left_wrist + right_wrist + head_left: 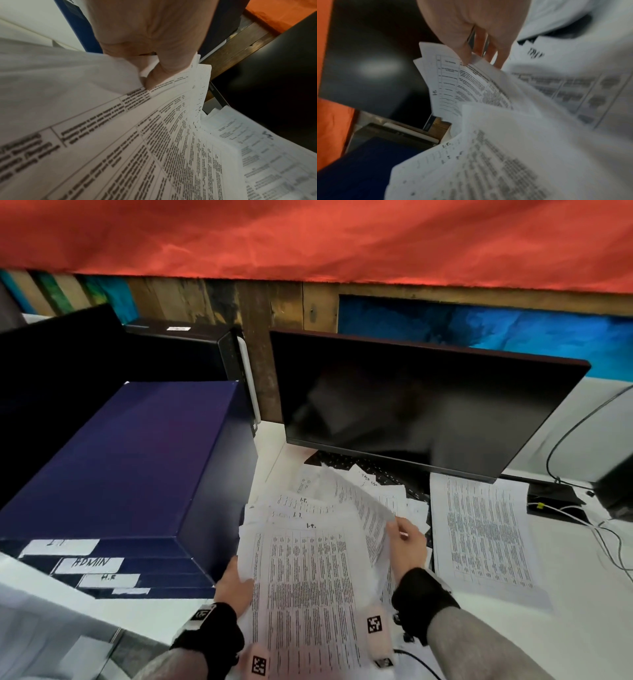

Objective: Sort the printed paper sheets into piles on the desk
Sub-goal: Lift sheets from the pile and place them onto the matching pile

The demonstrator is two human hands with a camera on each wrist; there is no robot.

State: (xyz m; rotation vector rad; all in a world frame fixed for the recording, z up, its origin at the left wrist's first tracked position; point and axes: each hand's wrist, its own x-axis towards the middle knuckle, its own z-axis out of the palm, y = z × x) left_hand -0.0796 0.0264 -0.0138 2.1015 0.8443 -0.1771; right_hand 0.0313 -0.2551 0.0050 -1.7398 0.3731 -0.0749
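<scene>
A: What's nearest us?

B: Both wrists w/ black straps, low over the desk (144,607). Left hand (236,583) grips the left edge of a fanned bunch of sheets (308,577). Thumb on top, fingers under, clamped on paper; wrist view confirms the thumb (163,73) pressing the printed side.

A: And the right?

B: Right hand (406,539) pinches the upper right corner of one or two sheets peeled off the bunch, thumb and fingers closed on that corner. Blurry, but the fingers (496,56) sit behind the page.

A: How'll that paper behave?

B: Light, floppy, thin. I'd say it sags and slides if held by one corner, and creases easily. Best to take it at an edge w/ thumb over, fingers beneath, and support the far side. Sheets look slick against each other, so the fan could spill.

A: Where's it sit vs. the grips?

B: The bunch hangs between the hands, just above the desk, pages splaying away from the person.

A: Further back?

B: A loose heap of papers (376,494) over a keyboard (342,462), one flat pile (483,535) to the right. Blue box (137,460) on the left, w/ labels incl. "ADMIN". Dark monitor (411,405) behind.
</scene>
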